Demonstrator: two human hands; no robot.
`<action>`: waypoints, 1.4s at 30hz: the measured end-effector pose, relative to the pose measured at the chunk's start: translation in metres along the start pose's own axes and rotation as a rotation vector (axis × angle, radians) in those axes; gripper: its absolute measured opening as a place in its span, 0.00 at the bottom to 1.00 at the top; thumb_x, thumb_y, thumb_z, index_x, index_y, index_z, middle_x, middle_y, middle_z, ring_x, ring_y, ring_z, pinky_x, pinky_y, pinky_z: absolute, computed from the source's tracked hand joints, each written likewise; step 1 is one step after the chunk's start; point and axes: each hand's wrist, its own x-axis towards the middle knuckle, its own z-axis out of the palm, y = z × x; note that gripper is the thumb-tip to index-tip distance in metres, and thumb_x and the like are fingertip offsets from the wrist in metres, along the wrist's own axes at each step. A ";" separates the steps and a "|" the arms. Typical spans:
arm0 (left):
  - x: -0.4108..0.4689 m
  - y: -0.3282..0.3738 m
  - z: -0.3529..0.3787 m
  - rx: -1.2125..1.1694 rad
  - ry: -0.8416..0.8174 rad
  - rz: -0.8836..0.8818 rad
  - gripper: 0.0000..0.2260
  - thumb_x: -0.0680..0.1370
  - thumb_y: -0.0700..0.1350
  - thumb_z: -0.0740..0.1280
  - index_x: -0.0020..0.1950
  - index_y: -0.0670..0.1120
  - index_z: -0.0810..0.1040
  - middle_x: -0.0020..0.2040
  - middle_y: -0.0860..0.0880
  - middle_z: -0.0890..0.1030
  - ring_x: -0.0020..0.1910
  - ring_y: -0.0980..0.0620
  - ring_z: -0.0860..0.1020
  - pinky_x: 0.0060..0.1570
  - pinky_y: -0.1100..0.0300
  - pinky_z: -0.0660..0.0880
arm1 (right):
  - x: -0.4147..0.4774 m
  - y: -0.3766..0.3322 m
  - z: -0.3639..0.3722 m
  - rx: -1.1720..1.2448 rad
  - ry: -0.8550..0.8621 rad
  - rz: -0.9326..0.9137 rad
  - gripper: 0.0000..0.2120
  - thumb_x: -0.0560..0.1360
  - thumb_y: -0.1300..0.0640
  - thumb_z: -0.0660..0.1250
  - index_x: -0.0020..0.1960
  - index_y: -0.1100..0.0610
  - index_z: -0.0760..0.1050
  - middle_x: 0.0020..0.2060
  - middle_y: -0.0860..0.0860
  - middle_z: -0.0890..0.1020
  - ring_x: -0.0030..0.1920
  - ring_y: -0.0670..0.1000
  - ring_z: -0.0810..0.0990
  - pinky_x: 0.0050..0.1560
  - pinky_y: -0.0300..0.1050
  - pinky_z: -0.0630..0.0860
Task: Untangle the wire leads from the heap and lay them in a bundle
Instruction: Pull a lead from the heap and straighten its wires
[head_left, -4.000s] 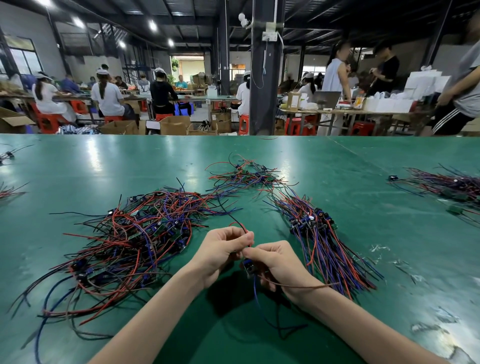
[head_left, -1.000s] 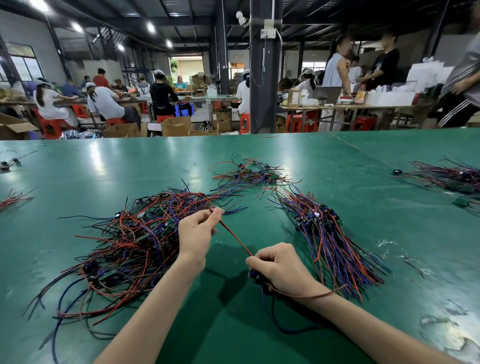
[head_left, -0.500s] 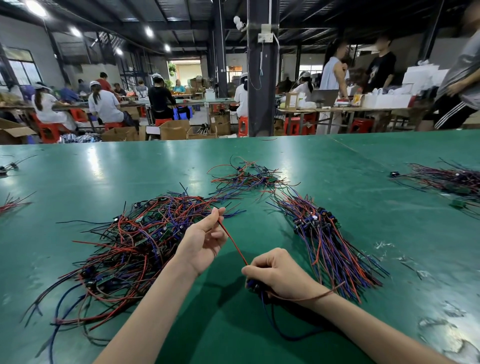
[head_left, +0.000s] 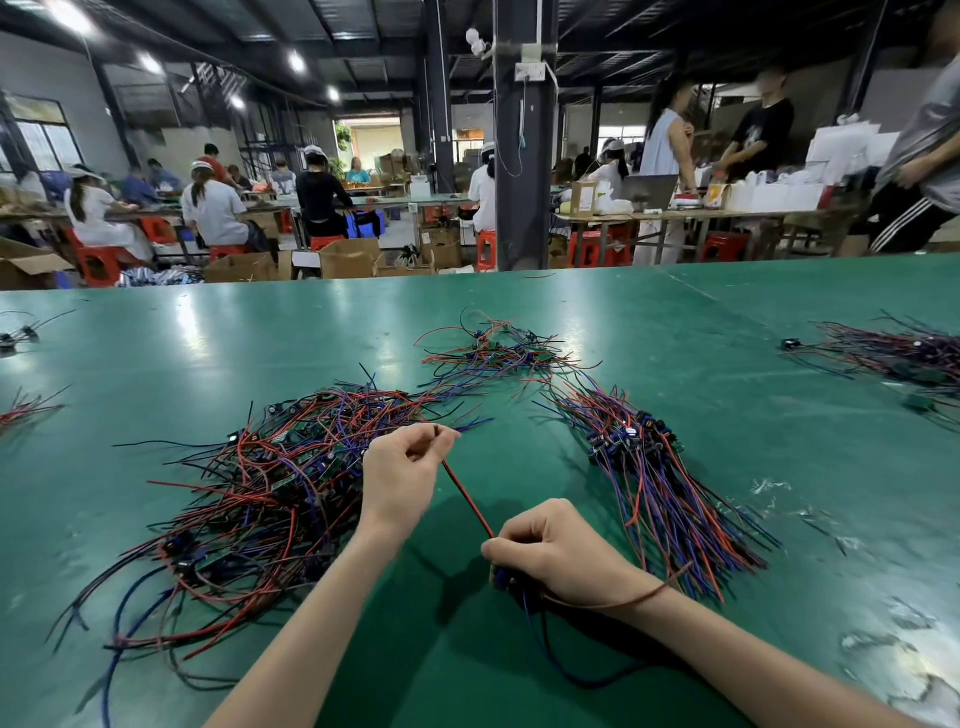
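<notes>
Stretching one red lead (head_left: 467, 501) between left hand (head_left: 400, 475) and right hand (head_left: 558, 553) (both grips pinching it); one heap (head_left: 249, 499), one bundle (head_left: 660, 493)

A green table (head_left: 675, 322) carries a tangled wire heap (head_left: 260, 493) and a bundle (head_left: 654, 478).

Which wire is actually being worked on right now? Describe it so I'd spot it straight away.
Start at the green table, then find the two hands near its front edge. Between the left hand and the right hand runs one red wire. Unlike the tangled heap on the left and the combed bundle on the right, it is single, straight and pulled taut.
</notes>
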 end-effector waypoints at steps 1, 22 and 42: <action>0.000 -0.001 0.000 0.074 -0.005 0.078 0.05 0.75 0.39 0.71 0.39 0.44 0.83 0.32 0.46 0.77 0.31 0.53 0.68 0.33 0.59 0.67 | 0.000 0.000 0.001 -0.001 -0.003 0.000 0.13 0.75 0.62 0.67 0.32 0.60 0.80 0.21 0.46 0.77 0.22 0.43 0.72 0.24 0.34 0.67; 0.001 0.008 0.001 -0.588 0.034 -0.563 0.06 0.78 0.39 0.65 0.49 0.40 0.82 0.33 0.50 0.71 0.21 0.60 0.64 0.23 0.70 0.68 | 0.002 -0.002 -0.001 0.063 -0.014 0.052 0.14 0.75 0.63 0.67 0.31 0.59 0.79 0.23 0.47 0.79 0.24 0.42 0.75 0.26 0.35 0.69; -0.004 0.025 0.003 -0.743 -0.072 -0.784 0.07 0.77 0.39 0.66 0.43 0.39 0.81 0.35 0.48 0.73 0.23 0.59 0.74 0.19 0.70 0.72 | 0.006 0.001 -0.003 0.116 0.070 0.060 0.13 0.74 0.61 0.68 0.32 0.64 0.79 0.28 0.59 0.79 0.30 0.56 0.73 0.33 0.48 0.67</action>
